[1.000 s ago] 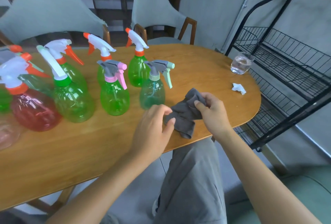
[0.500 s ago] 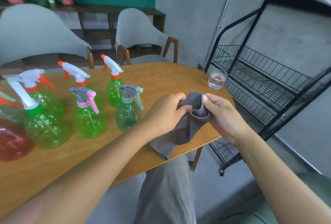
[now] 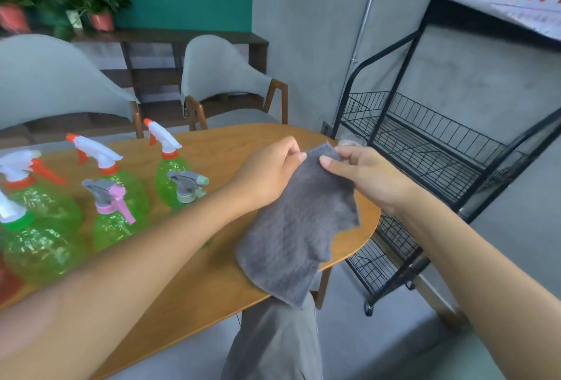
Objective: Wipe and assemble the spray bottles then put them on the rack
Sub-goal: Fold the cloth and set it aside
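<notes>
Spray bottles (image 3: 118,197), green-bodied with white, orange, grey and pink triggers, stood grouped on the left of our wooden table (image 3: 197,282); the black wire rack (image 3: 425,149) stood at the right, just beside the table's end. Above the near table edge our grey cloth (image 3: 291,237) hung spread. Our left hand (image 3: 267,173) and right hand (image 3: 364,176) each pinched an upper corner between thumb and fingers.
</notes>
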The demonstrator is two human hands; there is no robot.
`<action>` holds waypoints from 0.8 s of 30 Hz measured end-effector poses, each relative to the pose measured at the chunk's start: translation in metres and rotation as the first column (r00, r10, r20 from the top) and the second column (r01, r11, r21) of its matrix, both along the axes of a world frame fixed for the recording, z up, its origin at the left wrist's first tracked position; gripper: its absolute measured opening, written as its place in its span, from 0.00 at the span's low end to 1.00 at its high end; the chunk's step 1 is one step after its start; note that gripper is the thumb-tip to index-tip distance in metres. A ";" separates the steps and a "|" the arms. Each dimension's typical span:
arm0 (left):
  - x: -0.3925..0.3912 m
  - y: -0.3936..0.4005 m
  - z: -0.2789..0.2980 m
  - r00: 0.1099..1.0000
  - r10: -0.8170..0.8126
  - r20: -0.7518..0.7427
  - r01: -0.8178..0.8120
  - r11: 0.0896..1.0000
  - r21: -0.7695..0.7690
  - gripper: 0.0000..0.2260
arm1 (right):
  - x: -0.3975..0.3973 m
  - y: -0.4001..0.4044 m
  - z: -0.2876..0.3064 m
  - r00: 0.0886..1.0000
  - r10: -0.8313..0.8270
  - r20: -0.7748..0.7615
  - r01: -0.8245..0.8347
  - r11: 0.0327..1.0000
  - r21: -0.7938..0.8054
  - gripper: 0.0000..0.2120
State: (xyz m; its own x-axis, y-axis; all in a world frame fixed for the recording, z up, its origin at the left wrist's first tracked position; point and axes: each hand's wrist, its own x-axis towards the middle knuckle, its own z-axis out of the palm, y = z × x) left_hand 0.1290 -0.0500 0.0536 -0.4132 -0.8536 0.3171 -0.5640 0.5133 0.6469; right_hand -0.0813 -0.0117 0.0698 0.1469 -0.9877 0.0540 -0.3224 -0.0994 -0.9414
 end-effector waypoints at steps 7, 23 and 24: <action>0.021 -0.023 -0.009 0.994 -0.097 0.048 0.084 0.972 0.221 0.17 | -0.006 -0.038 0.023 0.998 -0.048 0.030 0.051 0.995 -0.088 0.09; 0.024 -0.094 0.074 0.874 0.399 0.279 -0.368 0.916 -0.159 0.06 | -0.041 -0.141 0.051 0.919 -0.389 -0.067 0.374 0.912 -0.168 0.04; 0.024 -0.100 0.077 0.887 0.392 0.243 -0.358 0.918 -0.171 0.06 | -0.043 -0.145 0.052 0.914 -0.403 -0.039 0.391 0.904 -0.173 0.04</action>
State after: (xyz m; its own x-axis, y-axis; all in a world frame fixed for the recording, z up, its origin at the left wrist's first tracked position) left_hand 0.1528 -0.1497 0.1305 -0.1529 -0.9248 0.3485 -0.8720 0.2922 0.3927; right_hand -0.1244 -0.1564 0.1221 -0.2464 -0.9442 0.2186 -0.4327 -0.0946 -0.8965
